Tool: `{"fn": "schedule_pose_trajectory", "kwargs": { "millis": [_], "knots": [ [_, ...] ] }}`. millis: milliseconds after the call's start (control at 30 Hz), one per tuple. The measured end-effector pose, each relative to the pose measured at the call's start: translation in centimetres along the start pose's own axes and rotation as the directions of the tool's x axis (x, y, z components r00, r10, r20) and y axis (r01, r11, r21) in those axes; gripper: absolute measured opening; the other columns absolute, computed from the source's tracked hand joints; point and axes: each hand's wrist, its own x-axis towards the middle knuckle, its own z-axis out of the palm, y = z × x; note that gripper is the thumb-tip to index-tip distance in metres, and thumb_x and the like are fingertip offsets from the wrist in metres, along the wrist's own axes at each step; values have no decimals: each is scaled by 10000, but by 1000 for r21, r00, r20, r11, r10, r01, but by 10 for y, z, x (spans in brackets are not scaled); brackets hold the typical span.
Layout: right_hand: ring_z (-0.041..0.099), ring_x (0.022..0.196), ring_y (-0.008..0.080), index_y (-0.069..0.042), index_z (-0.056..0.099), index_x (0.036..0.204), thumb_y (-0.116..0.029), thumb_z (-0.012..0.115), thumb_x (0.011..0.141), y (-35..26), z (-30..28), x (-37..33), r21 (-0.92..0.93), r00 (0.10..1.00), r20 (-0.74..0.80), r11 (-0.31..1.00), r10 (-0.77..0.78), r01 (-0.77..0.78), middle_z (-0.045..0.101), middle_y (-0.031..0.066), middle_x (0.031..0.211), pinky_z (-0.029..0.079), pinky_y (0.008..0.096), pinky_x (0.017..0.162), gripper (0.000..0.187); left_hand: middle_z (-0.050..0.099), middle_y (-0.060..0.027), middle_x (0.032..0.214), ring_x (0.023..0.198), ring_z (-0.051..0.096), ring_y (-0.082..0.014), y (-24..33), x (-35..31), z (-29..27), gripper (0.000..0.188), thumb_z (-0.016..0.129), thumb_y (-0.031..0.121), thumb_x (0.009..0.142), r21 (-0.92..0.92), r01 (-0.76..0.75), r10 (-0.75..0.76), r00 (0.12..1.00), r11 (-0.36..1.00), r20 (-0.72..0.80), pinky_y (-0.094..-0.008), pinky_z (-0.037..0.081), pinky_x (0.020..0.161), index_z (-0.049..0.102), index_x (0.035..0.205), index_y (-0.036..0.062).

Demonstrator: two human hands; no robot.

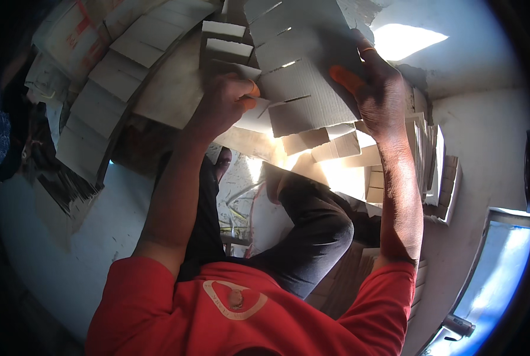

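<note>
My right hand [380, 95], with orange covers on thumb and forefinger, grips the right edge of slotted grey cardboard sheets [303, 71]. The thumb lies across their face, and the other fingers are mostly hidden. Left of them, my left hand [223, 104] is curled closed, with orange covers on its fingertips. It pinches a cardboard strip [256, 115] beside the sheets' lower left edge; part of this grip is hidden. Just beyond my left hand stand upright cardboard divider pieces [229, 50].
A long row of slotted cardboard pieces [102, 98] fans down the left side, near a wrapped bundle [72, 38]. More cardboard stacks [422, 154] stand at the right. Sunlit cardboard pieces [336, 148] lie below the sheets. A blue-lit window-like panel [496, 267] is at lower right.
</note>
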Motion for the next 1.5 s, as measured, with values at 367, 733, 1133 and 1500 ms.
{"fn": "schedule_pose_trajectory", "kwargs": {
  "millis": [367, 733, 1133, 1500],
  "knots": [
    [657, 983, 263, -9, 503, 1286, -47, 679, 795, -5, 14, 19, 11, 993, 92, 997, -81, 80, 651, 224, 1059, 505, 306, 832, 523, 581, -111, 767, 687, 580, -209, -4, 3, 3, 151, 681, -23, 694, 58, -55, 56, 998, 997, -18, -321, 452, 600, 662, 842, -7],
    [607, 1014, 148, 6, 456, 1339, -56, 676, 838, -21, 15, 11, -75, 987, 153, 996, -45, 57, 657, 171, 1119, 484, 287, 868, 551, 579, -116, 781, 689, 579, -198, -6, 3, 4, 157, 674, -39, 695, -2, -33, 33, 999, 999, -21, -318, 456, 603, 652, 849, -18],
    [648, 704, 305, 97, 400, 1235, 31, 595, 788, -14, 53, 19, -2, 844, 529, 995, 85, -98, 643, 216, 830, 517, 360, 579, 492, 565, -124, 749, 685, 586, -237, -7, 6, 6, 142, 673, -42, 690, 80, -150, 155, 986, 986, -64, -347, 464, 602, 642, 820, 5],
    [631, 806, 354, 107, 328, 1267, -43, 522, 832, 7, 97, -7, -258, 876, 477, 964, 70, 64, 633, 231, 890, 519, 409, 667, 499, 586, -146, 716, 727, 598, -301, -6, 5, 4, 108, 673, 5, 678, 29, -120, 122, 991, 992, -57, -396, 474, 646, 636, 779, 16]
  ]
}}
